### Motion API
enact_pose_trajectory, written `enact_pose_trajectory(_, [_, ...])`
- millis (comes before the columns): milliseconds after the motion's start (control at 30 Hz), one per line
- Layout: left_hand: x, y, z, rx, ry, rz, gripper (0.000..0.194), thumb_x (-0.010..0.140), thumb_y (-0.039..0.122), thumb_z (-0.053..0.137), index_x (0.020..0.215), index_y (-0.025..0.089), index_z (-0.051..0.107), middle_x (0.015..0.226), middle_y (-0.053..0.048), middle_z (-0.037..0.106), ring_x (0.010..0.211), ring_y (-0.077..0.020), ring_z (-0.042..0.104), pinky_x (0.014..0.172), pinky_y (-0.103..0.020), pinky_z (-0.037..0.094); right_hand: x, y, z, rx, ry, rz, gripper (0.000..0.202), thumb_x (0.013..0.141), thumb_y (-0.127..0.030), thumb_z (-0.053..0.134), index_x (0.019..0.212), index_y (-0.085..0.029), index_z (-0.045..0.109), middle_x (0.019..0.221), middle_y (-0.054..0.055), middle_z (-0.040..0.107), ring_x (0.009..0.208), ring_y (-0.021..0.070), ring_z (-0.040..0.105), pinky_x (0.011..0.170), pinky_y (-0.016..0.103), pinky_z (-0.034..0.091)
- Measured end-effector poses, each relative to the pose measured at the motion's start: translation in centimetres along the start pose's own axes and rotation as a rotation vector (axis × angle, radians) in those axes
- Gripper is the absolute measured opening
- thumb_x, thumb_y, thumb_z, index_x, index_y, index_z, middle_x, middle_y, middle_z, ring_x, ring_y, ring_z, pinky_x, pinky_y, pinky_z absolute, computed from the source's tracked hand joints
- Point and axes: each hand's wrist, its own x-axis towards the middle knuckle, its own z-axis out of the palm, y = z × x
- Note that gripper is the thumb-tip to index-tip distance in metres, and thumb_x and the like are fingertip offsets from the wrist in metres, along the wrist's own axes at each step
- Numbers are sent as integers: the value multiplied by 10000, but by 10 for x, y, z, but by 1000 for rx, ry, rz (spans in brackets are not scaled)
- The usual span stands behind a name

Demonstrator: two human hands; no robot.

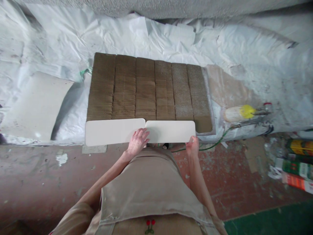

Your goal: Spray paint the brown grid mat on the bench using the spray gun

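Two pale, round-cornered panels lie end to end along the near edge of a brown ribbed sheet (146,88), which is split into several upright strips. My left hand (138,141) lies with fingers stretched over the inner end of the left panel (112,131), close to the seam. At the near right corner of the right panel (171,131), my right hand (192,145) is closed, thumb and fingers pinching the edge. The undersides of both panels are hidden.
Crumpled white plastic sheeting (117,31) covers the surface. A curved pale sheet (36,104) lies at the left. On the right are a spray gun (262,112) with a yellow part and a green hose (220,140). Colourful packages (298,168) sit on the reddish floor (234,186).
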Motion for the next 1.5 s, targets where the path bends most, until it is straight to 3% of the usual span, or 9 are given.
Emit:
enact_pose_trajectory(200, [1, -7, 0, -66, 32, 3, 309, 883, 287, 558, 1179, 200, 577, 1255, -128, 554, 1155, -296, 485, 941, -437, 424, 2, 0, 0, -14, 1, -1, 314, 684, -188, 582, 993, -230, 538, 880, -56, 692, 765, 124, 667, 599, 230, 550])
enact_pose_trajectory(433, [12, -12, -13, -113, 89, -15, 264, 922, 289, 469, 1125, 190, 607, 1146, -124, 594, 1076, -264, 528, 927, -406, 450, 1, 0, 2, -26, 20, 5, 269, 685, -189, 580, 946, -229, 534, 848, -63, 690, 737, 118, 664, 586, 220, 545])
enact_pose_trajectory(700, [31, -24, -17, 21, 117, -188, 381, 902, 185, 396, 1246, 177, 561, 1322, -136, 535, 1130, -302, 499, 926, -435, 439, -4, -4, 1, -24, 65, 2, 203, 705, -199, 578, 905, -224, 551, 804, -76, 686, 679, 91, 641, 537, 173, 503])
enact_pose_trajectory(900, [37, -32, -13, 34, 122, -183, 440, 888, 150, 391, 1305, 208, 518, 1341, -109, 533, 1127, -282, 507, 899, -403, 464, -6, -5, 2, -25, 41, -10, 173, 718, -174, 551, 886, -216, 561, 832, -47, 689, 710, 106, 639, 588, 206, 523])
enact_pose_trajectory(1500, [41, -37, -19, -35, 100, -181, 364, 914, 213, 417, 1238, 201, 583, 1286, -103, 573, 1110, -280, 525, 884, -378, 459, 0, -5, 6, -13, 40, -13, 223, 704, -177, 559, 922, -223, 548, 829, -72, 682, 731, 100, 650, 597, 203, 535])
